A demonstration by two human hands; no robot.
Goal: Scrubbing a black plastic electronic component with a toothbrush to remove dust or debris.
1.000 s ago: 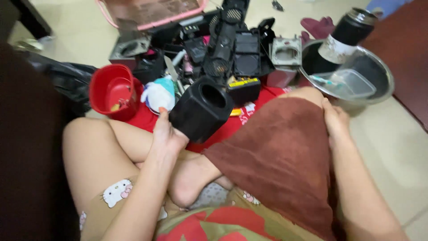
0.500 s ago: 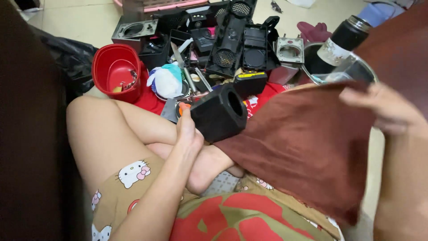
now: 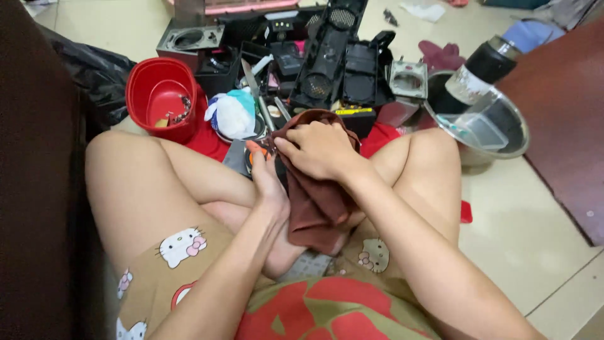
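Observation:
I sit cross-legged on the floor. My right hand [image 3: 321, 150] presses a brown cloth [image 3: 318, 211] over a black plastic part, which the cloth now almost wholly hides. My left hand [image 3: 264, 173] grips that part from the left side, thumb up against the cloth. The cloth hangs down over my crossed legs.
A heap of black plastic parts [image 3: 327, 56] lies ahead. A red bowl [image 3: 160, 101] stands at the left, a white and teal rag [image 3: 233, 113] beside it. A steel bowl [image 3: 503, 135] with a dark bottle [image 3: 481, 69] sits at the right. A brown wooden panel [image 3: 566, 113] is far right.
My right hand brought the brown cloth from the right over the black part and now covers it. My left hand stayed on the part, which moved slightly toward me.

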